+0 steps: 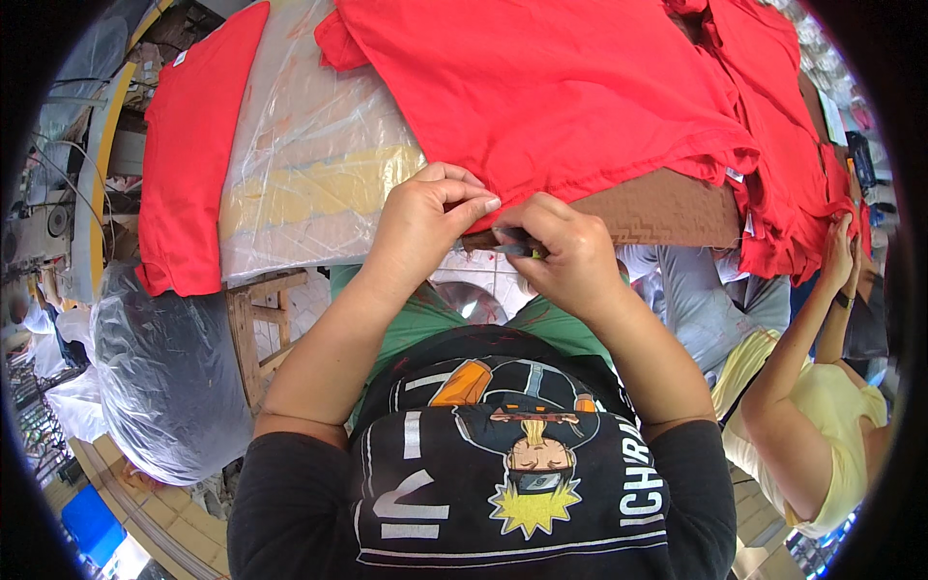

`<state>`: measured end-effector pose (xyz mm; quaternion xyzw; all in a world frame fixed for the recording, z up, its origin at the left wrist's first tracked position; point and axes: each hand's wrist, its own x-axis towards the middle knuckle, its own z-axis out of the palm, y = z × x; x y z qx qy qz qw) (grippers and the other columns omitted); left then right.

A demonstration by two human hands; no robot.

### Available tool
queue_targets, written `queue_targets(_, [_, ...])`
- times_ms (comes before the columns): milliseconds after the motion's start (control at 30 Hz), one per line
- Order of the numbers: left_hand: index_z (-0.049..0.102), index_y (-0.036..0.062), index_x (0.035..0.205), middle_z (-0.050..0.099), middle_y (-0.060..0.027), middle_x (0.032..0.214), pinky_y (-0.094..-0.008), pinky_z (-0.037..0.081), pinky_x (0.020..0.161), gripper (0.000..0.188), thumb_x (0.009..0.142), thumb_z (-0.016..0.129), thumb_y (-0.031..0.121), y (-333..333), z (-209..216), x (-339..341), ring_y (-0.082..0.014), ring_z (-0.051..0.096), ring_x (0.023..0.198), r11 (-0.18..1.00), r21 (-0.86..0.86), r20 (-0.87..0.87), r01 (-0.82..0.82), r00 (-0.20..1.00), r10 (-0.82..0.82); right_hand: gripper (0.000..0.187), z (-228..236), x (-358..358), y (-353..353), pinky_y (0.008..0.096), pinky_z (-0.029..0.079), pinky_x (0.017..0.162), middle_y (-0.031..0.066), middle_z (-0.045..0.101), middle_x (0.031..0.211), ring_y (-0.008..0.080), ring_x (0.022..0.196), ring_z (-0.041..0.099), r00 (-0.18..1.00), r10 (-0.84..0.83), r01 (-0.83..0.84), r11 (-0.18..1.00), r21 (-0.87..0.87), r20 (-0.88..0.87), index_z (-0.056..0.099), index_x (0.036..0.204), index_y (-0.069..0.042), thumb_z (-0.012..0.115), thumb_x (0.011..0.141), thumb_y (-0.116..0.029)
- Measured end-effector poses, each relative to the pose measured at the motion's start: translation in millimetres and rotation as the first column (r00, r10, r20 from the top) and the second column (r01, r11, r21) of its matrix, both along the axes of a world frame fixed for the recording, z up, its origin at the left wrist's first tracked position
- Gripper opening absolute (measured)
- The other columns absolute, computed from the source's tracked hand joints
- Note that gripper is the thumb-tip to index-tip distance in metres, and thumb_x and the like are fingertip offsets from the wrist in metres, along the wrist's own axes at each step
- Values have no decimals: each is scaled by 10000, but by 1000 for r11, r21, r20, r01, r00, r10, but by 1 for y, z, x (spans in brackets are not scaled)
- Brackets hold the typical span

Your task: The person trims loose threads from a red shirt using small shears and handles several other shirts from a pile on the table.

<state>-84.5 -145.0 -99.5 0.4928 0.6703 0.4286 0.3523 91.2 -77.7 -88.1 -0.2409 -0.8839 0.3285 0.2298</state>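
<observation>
Red shirt point(551, 97) hem pinched by left hand point(425, 217) fingers, right hand point(565, 256) gripping one small tool point(517, 249)

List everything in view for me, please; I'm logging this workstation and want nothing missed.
red garment: one, red, spread on the table centre, hem at both hands
red garment on the left: one, red, hanging over the table's left edge
red garment pile: several, red, right side
plastic sheet: one, clear, over the table's left part
table: one, brown, bare edge at right
plastic bag: one large, grey, lower left
co-worker's hand: one, at the pile
left hand: pinching the hem
right hand: closed on a small dark tool
</observation>
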Motion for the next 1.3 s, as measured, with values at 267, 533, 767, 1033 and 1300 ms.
queue_targets(267, [724,7,873,672,-102,908,-289,498,759,141,770,732,103,1,2,5,-190,647,839,999,40,-191,-13,981,21,265,8,4,13,355,509,586,101,625,807,269,678,642,990,-144,144,990,3,-2,629,917,-55,730,672,-72])
queue_targets(533, [721,11,868,679,-101,915,-288,508,751,136,775,729,110,2,1,15,-202,661,834,993,108,-353,-46,932,81,234,16,8,18,359,509,658,134,615,927,278,778,640,969,-246,246,969,2,28,618,991,-56,694,774,-99])
queue_targets(767, [721,-12,895,691,-111,945,-269,497,772,135,808,698,88,-10,17,5,-157,648,865,999,28,-27,-30,999,30,209,12,5,19,386,505,655,106,580,923,304,811,619,995,-93,99,986,136,-47,621,987,-55,670,785,-79])
queue_targets(1033, [720,-23,891,691,-113,949,-260,490,779,143,815,698,96,-10,18,4,-135,633,862,999,31,65,-33,997,31,207,10,-5,18,381,501,627,87,578,899,282,784,616,999,-40,45,971,235,-27,631,961,-60,672,758,-76])
queue_targets(1300, [739,44,879,625,-65,930,-266,471,749,124,785,731,124,-12,17,3,-148,595,875,992,128,-147,-21,988,40,185,14,-10,23,382,504,628,84,580,892,282,784,615,996,-69,80,955,286,-50,626,957,-62,653,776,-90])
